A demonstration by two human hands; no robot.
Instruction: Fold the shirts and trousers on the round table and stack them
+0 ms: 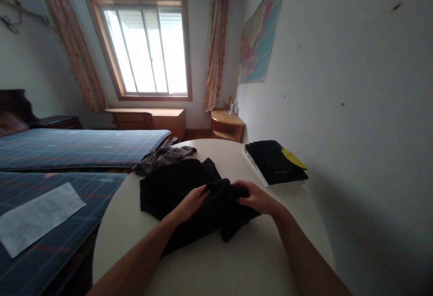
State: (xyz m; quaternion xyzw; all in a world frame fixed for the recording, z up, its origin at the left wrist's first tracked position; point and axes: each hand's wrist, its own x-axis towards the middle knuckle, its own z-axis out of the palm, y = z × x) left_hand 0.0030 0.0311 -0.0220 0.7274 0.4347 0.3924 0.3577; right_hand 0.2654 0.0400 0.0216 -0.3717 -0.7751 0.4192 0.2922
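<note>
A black garment lies bunched on the round white table; its exact kind does not show. My left hand grips a fold near its middle, fingertips partly hidden in the cloth. On the right side of the same garment, my right hand is closed round a gathered part. Between the two hands the fabric is lifted into a crumpled ridge. More black cloth spreads flat to the left, against a crumpled grey-brown cloth at the table's far left edge.
At the right rear of the table, folded black clothing with a yellow part rests on a white flat base, close to the wall. Left of the table stands a bed with blue plaid mattresses and a paper sheet on it.
</note>
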